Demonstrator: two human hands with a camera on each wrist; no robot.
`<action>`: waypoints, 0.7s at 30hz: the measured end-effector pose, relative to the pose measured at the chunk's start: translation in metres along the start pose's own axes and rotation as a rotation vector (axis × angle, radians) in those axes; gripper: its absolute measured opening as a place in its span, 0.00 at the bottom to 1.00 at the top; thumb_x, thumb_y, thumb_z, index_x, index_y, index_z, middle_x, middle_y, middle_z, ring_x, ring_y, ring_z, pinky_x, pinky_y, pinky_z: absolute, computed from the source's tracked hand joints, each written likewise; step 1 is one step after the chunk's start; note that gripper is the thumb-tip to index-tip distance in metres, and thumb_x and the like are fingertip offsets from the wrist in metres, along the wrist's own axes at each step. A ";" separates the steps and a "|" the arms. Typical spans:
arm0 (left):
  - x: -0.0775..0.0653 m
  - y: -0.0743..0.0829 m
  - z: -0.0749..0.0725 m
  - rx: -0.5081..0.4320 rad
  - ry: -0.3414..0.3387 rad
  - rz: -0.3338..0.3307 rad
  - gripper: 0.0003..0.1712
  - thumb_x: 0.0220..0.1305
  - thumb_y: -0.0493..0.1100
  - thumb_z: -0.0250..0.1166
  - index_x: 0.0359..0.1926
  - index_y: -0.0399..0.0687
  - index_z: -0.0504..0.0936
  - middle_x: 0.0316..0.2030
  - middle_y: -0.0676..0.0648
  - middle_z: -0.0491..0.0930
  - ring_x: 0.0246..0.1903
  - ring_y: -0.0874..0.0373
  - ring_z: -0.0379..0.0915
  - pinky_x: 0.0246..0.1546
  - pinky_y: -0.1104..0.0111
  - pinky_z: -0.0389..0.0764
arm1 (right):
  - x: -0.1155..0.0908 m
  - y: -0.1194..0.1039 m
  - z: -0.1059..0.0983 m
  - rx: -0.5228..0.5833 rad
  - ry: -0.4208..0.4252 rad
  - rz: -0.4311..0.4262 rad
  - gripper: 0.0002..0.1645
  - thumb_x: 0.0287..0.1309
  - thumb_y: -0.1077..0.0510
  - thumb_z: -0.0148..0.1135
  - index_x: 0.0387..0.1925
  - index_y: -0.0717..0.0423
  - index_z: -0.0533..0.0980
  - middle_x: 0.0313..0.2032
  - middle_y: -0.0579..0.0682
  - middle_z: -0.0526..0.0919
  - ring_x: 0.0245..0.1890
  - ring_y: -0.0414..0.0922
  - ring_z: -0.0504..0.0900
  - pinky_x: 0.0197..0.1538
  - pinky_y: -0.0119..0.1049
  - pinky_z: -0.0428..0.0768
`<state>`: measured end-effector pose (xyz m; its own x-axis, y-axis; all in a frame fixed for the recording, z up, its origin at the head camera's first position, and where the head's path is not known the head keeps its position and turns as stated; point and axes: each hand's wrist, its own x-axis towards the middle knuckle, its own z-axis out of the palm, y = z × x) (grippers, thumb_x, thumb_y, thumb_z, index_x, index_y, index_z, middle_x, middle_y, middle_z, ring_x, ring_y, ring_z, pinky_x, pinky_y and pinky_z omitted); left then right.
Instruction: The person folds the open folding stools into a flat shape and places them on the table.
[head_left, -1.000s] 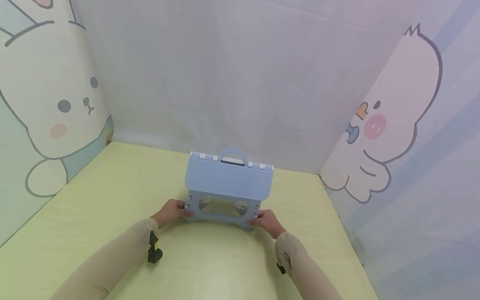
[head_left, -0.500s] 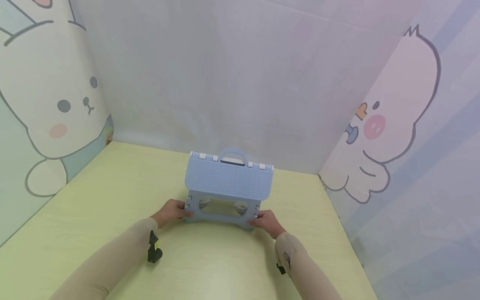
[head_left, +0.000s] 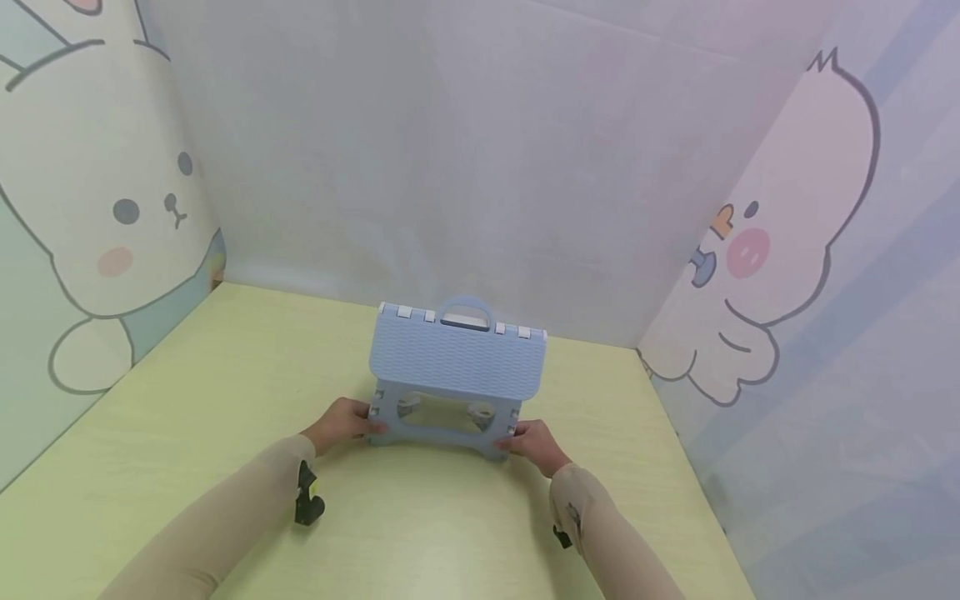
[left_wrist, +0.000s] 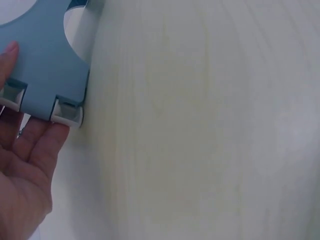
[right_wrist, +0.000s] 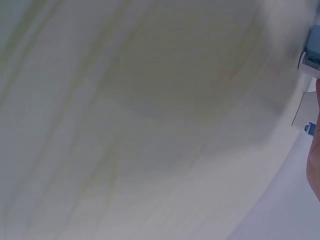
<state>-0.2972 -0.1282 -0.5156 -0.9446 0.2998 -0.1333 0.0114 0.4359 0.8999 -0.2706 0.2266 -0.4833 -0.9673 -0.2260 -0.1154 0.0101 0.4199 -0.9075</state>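
A light blue plastic folding stool (head_left: 457, 354) with white hinges stands on the table in the head view. Its woven-textured top slopes toward me, and a loop handle (head_left: 470, 303) rises at the upper edge. Low on the stool's left side, my left hand (head_left: 339, 425) grips the leg panel (left_wrist: 47, 60), thumb on the front face and fingers behind the hinged edge. My right hand (head_left: 540, 446) holds the opposite lower edge, thumb in front. Only a sliver of the right hand (right_wrist: 314, 155) and a corner of the stool (right_wrist: 314, 42) show in the right wrist view.
The pale yellow table (head_left: 427, 533) runs back to a grey curtain (head_left: 420, 167). Side curtains with a cartoon rabbit (head_left: 112, 183) and a cartoon bird (head_left: 795, 217) border it left and right. Dark camera mounts (head_left: 307, 496) sit at the sleeves.
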 end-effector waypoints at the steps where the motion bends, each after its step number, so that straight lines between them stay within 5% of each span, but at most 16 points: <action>1: 0.000 0.000 0.000 0.000 0.000 -0.002 0.20 0.54 0.40 0.72 0.44 0.29 0.82 0.44 0.35 0.82 0.43 0.49 0.79 0.41 0.57 0.81 | 0.002 0.004 0.000 0.007 0.002 0.008 0.12 0.45 0.68 0.70 0.34 0.74 0.82 0.36 0.60 0.86 0.36 0.43 0.83 0.40 0.38 0.82; 7: 0.000 0.001 0.000 0.007 0.005 -0.002 0.20 0.53 0.40 0.72 0.44 0.29 0.82 0.43 0.36 0.83 0.38 0.54 0.78 0.40 0.59 0.80 | 0.013 0.019 -0.001 0.026 0.008 0.009 0.13 0.44 0.66 0.71 0.33 0.73 0.82 0.35 0.58 0.86 0.36 0.43 0.84 0.40 0.38 0.82; 15: 0.000 0.000 0.002 -0.002 0.011 -0.023 0.21 0.53 0.40 0.72 0.45 0.29 0.82 0.45 0.35 0.82 0.43 0.48 0.79 0.43 0.57 0.81 | 0.015 0.023 -0.001 0.014 0.002 0.020 0.13 0.45 0.66 0.71 0.34 0.72 0.82 0.36 0.58 0.86 0.36 0.44 0.83 0.41 0.39 0.82; 21: 0.000 0.001 0.001 0.004 0.014 -0.024 0.21 0.54 0.40 0.72 0.45 0.29 0.82 0.45 0.35 0.82 0.43 0.48 0.79 0.43 0.57 0.81 | 0.002 0.000 0.000 0.003 -0.012 0.005 0.13 0.46 0.67 0.69 0.34 0.74 0.81 0.36 0.59 0.86 0.34 0.40 0.82 0.41 0.38 0.82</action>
<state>-0.2973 -0.1269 -0.5154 -0.9491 0.2776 -0.1489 -0.0099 0.4462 0.8949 -0.2729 0.2260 -0.4839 -0.9640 -0.2349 -0.1245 0.0154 0.4181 -0.9083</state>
